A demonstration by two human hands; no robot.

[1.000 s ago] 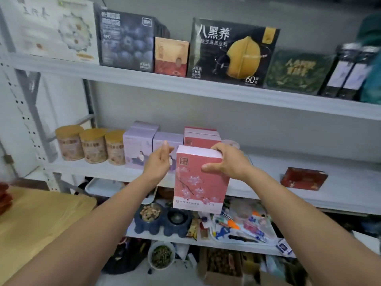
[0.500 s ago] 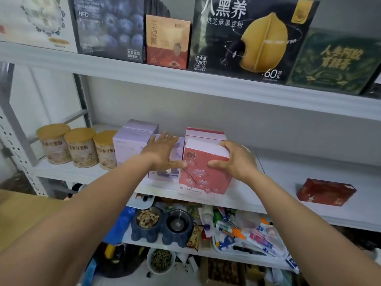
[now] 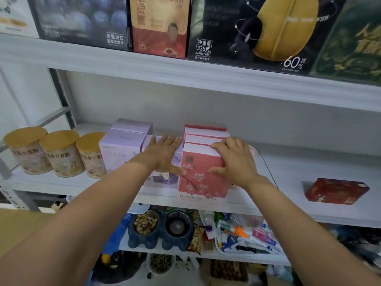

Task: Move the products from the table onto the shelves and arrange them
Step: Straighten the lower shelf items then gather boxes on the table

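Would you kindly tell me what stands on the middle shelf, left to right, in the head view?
Three tan-lidded canisters → lavender boxes → pink blossom box → dark red box, lying apart at the far right.

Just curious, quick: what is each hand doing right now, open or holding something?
Left hand: open, resting on the lavender box.
Right hand: holding the pink box.

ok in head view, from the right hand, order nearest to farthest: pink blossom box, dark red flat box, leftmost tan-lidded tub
1. pink blossom box, in the right hand
2. dark red flat box, off right
3. leftmost tan-lidded tub, far left
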